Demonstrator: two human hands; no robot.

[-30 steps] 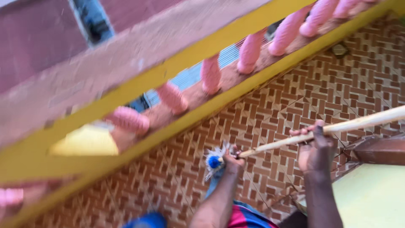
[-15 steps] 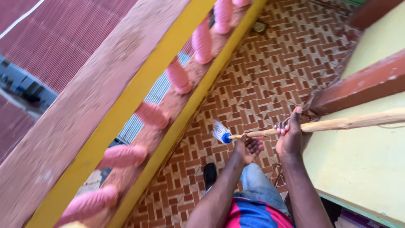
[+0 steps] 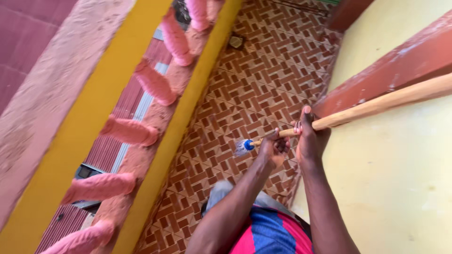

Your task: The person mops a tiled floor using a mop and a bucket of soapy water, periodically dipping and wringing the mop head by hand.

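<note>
Right hand (image 3: 308, 141) wrapped tight around the wooden pole (image 3: 376, 106), thumb up along it. Left hand (image 3: 273, 149) closed on the same pole further toward its low end, just short of the blue-and-white tip (image 3: 245, 146). Long axis runs from that tip up and right, out of frame along the yellow wall (image 3: 400, 178). Left hand is nearer the tip. Patterned tile floor (image 3: 263, 75) below, balustrade (image 3: 141, 127) at left.
</note>
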